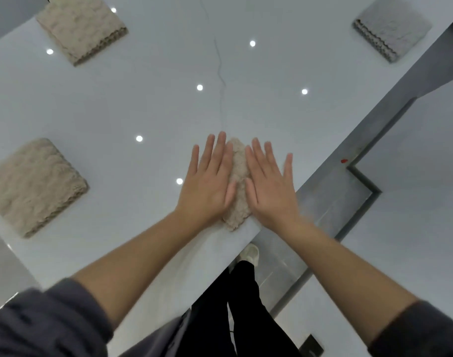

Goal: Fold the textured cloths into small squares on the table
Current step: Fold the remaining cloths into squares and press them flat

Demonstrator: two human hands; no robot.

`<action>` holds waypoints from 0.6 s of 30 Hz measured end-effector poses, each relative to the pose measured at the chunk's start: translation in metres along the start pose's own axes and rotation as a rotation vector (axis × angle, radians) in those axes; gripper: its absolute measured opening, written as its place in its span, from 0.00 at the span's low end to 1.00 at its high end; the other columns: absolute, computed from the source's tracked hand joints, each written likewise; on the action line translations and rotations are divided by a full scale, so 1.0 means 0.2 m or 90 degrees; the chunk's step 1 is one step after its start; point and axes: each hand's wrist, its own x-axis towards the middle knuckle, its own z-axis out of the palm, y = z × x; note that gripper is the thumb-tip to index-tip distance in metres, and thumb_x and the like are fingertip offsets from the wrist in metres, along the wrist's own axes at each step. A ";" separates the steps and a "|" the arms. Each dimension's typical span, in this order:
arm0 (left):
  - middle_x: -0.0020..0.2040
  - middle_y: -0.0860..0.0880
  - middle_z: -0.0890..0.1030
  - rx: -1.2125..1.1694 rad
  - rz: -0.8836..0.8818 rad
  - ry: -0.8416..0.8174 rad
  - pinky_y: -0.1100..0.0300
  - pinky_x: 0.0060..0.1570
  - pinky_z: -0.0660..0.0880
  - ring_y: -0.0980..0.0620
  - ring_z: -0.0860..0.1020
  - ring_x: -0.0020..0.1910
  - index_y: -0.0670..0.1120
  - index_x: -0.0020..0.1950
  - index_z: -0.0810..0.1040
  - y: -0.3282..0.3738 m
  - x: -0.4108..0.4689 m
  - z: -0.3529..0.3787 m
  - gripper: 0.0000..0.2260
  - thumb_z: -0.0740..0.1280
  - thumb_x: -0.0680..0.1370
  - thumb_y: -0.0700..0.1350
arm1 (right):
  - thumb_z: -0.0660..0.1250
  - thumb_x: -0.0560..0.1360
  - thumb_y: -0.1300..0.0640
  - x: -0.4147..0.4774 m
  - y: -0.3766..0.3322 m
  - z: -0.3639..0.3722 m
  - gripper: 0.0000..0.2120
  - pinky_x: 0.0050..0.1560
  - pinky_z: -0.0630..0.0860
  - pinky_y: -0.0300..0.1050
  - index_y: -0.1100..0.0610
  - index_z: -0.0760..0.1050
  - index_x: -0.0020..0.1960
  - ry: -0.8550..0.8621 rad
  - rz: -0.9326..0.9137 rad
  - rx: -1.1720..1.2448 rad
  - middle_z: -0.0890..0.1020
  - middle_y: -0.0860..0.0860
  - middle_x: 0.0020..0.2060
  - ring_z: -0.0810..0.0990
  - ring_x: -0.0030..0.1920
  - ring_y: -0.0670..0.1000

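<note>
A beige textured cloth [239, 173], folded small, lies near the front edge of the glossy white table [132, 99]. My left hand [208, 181] and my right hand [268, 184] lie flat on it with straight fingers, one on each side, and cover most of it. Only its middle strip and near corner show. A folded beige cloth [32, 184] lies at the table's left. Another folded beige cloth [81, 28] is at the far left. A folded grey cloth [391, 27] sits at the far right.
The table's front edge runs diagonally just under my wrists. Below it are a grey floor [413, 202] and my legs in black trousers [233, 305]. Bright ceiling-light reflections dot the tabletop.
</note>
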 end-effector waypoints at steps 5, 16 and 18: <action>0.77 0.37 0.56 0.012 -0.114 -0.018 0.41 0.74 0.53 0.40 0.53 0.77 0.36 0.77 0.56 0.08 -0.09 0.13 0.29 0.51 0.81 0.51 | 0.45 0.82 0.50 0.09 0.10 0.07 0.27 0.75 0.46 0.66 0.56 0.49 0.79 -0.085 -0.151 -0.080 0.51 0.51 0.79 0.46 0.78 0.50; 0.78 0.39 0.52 0.019 -0.129 -0.025 0.41 0.75 0.45 0.43 0.49 0.78 0.37 0.78 0.54 0.09 -0.09 0.06 0.31 0.50 0.80 0.56 | 0.46 0.81 0.48 0.09 0.14 0.00 0.28 0.75 0.46 0.65 0.56 0.51 0.79 -0.098 -0.180 -0.073 0.53 0.52 0.79 0.48 0.78 0.52; 0.78 0.39 0.52 0.015 -0.128 -0.019 0.41 0.75 0.45 0.42 0.48 0.78 0.37 0.78 0.54 0.14 -0.06 0.03 0.32 0.51 0.80 0.56 | 0.45 0.82 0.47 0.09 0.19 -0.04 0.28 0.75 0.47 0.65 0.56 0.52 0.79 -0.094 -0.167 -0.059 0.53 0.53 0.79 0.48 0.78 0.52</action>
